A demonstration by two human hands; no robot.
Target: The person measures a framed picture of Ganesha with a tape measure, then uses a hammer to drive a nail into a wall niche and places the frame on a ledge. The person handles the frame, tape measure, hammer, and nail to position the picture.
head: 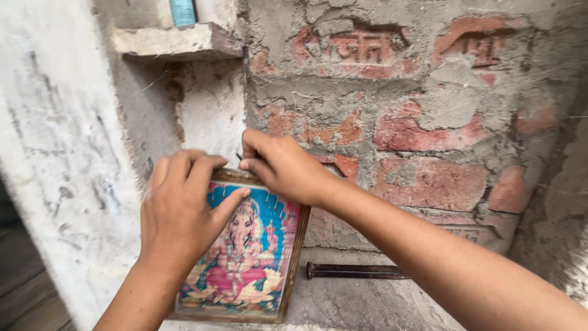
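One rough brick wall (pixel 429 122), mortar smeared, fills the view. One framed picture (pixel 245 251), bright-coloured, stands upright against the wall's foot. Two hands on the frame: left hand (pixel 180 211) gripping its upper-left edge, thumb across the glass; right hand (pixel 282 165) pinching the top edge, fingers curled. One dark metal rod (pixel 358 271) lies just right of the frame; bare ledge beyond. One small shelf (pixel 174 40) above the frame.

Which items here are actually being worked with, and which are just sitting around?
In hand:
- framed picture, leaning at the brick wall
- left hand over its top left, thumb on the glass
- right hand gripping its top edge

Lying about:
- dark metal rod on the ledge
- concrete shelf with a blue object on it
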